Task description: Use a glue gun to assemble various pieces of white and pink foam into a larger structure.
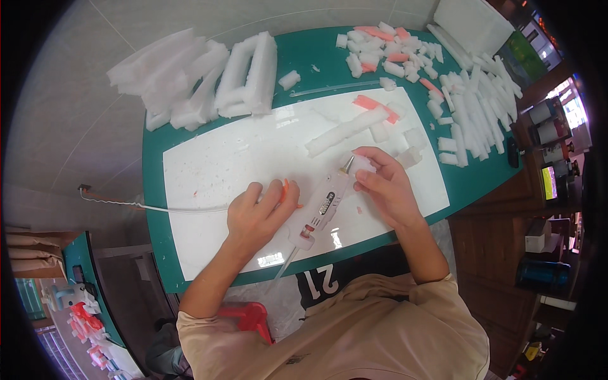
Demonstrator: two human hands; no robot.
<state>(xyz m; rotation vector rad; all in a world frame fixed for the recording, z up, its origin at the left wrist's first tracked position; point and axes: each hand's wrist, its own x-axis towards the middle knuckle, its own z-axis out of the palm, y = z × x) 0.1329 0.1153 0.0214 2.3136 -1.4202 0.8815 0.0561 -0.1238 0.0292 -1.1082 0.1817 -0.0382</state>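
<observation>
My left hand point(256, 214) is closed round the handle of a white hot glue gun point(323, 206), its fingers by the orange trigger point(285, 190). The gun's metal nozzle point(346, 166) points up and away to the right. A clear glue stick point(286, 265) sticks out of its back end. Between thumb and fingers, my right hand point(389, 190) pinches a small white foam piece point(363, 164) right at the nozzle; whether they touch I cannot tell. Just beyond lies a long white foam strip point(342, 133), beside a pink foam strip point(377, 107).
Under my hands is a white board point(215, 237) on a green table point(155, 215). White foam frames point(250, 76) stand at the far left. Foam chunks point(392, 50) and strips point(475, 114) are heaped at the far right. A white cord point(183, 209) runs left to the wall. A red stool point(253, 316) is below.
</observation>
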